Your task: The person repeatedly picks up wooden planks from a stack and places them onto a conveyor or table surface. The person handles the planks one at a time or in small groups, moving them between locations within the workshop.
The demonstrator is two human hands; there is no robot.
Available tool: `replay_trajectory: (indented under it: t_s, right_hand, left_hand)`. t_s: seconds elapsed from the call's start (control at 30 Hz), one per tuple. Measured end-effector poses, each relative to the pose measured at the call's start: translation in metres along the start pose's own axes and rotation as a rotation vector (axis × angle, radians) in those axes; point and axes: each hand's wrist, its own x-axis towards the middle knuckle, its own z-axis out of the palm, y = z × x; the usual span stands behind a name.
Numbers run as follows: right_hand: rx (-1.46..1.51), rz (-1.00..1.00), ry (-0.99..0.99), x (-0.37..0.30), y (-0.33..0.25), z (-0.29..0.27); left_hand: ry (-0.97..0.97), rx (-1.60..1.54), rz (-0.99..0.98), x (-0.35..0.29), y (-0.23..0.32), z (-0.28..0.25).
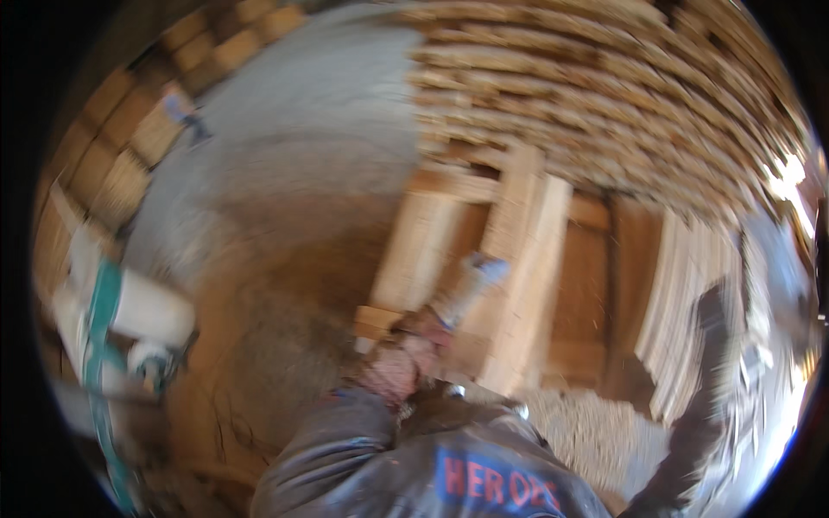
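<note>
Motion blur smears much of the head view. My left arm, in a dark jacket with a reddish checked cuff, reaches forward over pale wooden boards (518,276). My left hand (466,292), seemingly in a pale glove with bluish fingertips, is over or against the boards' left side; its grip is too smeared to read. A dark sleeve on the right (691,440) stretches out beside a stack of thin wooden strips (686,311). My right hand cannot be made out in the blur there.
Layered rough timber (553,78) is piled high ahead. Stacked wooden blocks (112,138) line the far left, with a person (183,112) in blue near them. A white and green machine (142,311) stands at left. Grey and brown floor (294,198) lies between.
</note>
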Motion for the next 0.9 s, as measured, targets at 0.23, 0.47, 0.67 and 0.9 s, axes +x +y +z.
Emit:
replay_trajectory:
  t_s: [0.23, 0.47, 0.67, 0.9]
  right_hand:
    - [0.359, 0.307, -0.336, -0.02, -0.029, 0.255]
    - [-0.108, -0.126, -0.075, -0.024, -0.107, 0.184]
    - [-0.079, 0.314, -0.349, -0.048, -0.078, 0.239]
    - [0.724, 0.343, -0.215, -0.055, -0.07, 0.255]
  left_hand:
    - [-0.031, -0.073, -0.1, 0.003, -0.038, 0.027]
    - [-0.187, -0.072, -0.15, -0.062, 0.046, -0.003]
    - [-0.217, 0.062, -0.17, -0.016, -0.014, -0.039]
    - [-0.239, -0.154, -0.239, -0.043, -0.006, -0.003]
